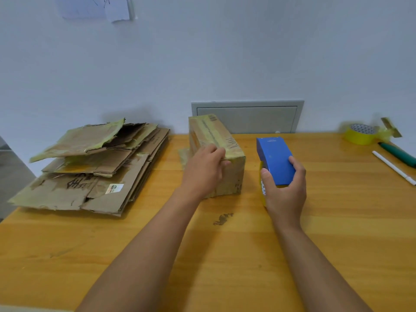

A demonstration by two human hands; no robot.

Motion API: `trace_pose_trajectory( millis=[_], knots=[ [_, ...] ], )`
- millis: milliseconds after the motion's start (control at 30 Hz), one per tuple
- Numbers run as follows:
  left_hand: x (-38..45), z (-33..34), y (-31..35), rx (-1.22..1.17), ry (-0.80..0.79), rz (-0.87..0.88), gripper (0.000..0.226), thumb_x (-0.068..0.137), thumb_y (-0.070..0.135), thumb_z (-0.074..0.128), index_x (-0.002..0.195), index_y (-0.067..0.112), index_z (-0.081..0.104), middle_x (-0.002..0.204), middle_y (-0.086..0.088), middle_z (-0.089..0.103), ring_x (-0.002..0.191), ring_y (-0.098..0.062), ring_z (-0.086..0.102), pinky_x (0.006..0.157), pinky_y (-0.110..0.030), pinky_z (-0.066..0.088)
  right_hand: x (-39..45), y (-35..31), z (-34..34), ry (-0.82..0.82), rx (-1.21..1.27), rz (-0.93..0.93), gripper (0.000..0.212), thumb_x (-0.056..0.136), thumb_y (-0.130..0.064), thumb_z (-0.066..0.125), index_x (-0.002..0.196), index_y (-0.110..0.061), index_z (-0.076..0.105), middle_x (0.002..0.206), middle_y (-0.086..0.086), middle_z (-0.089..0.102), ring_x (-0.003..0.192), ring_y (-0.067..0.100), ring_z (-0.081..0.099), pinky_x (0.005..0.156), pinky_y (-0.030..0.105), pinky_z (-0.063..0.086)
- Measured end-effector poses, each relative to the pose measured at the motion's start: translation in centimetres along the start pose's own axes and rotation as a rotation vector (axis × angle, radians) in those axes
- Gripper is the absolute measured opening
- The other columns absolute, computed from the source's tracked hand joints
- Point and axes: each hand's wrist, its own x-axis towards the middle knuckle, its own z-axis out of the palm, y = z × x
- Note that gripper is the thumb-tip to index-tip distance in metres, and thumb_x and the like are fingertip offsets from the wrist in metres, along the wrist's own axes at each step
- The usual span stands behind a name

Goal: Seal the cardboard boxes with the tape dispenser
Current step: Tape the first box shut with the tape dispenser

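A closed cardboard box (227, 145) stands on the wooden table (225, 255) near its middle, with a strip of yellowish tape along its top seam. My left hand (203, 171) rests on the box's near top edge, fingers curled over the corner. To the right of the box, my right hand (284, 190) grips a blue tape dispenser (273, 157), thumb on its left side and fingers on its right. A yellow tape roll shows under the dispenser by my thumb.
A pile of flattened cardboard boxes (94, 167) lies at the left of the table. At the far right sit a yellow tape roll (361, 132), a green marker (397, 153) and a white pen (394, 167). A grey wall panel (247, 115) is behind the box.
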Motion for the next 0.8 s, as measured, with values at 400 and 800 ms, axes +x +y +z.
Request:
trace_pose_trajectory(
  millis=[400, 800],
  knots=[
    [-0.2, -0.1, -0.4, 0.005, -0.055, 0.020, 0.027, 0.099, 0.037, 0.053, 0.113, 0.017, 0.064, 0.101, -0.003, 0.051, 0.087, -0.022, 0.049, 0.062, -0.032, 0.042, 0.0, 0.2, 0.0, 0.003, -0.005, -0.004, 0.064, 0.085, -0.034, 0.078, 0.139, -0.025, 0.045, 0.126, -0.013, 0.045, 0.111, 0.003, 0.044, 0.087, 0.019, 0.040],
    [-0.5, 0.8, 0.9, 0.326, -0.112, 0.073, 0.065, 0.088, 0.060, 0.060, 0.137, 0.022, 0.039, 0.148, -0.010, 0.042, 0.133, -0.030, 0.040, 0.111, -0.040, 0.032, 0.2, 0.3, 0.1, 0.002, -0.001, -0.008, 0.063, 0.085, -0.032, 0.078, 0.138, -0.025, 0.046, 0.128, -0.013, 0.047, 0.114, 0.005, 0.045, 0.090, 0.023, 0.040]
  ],
)
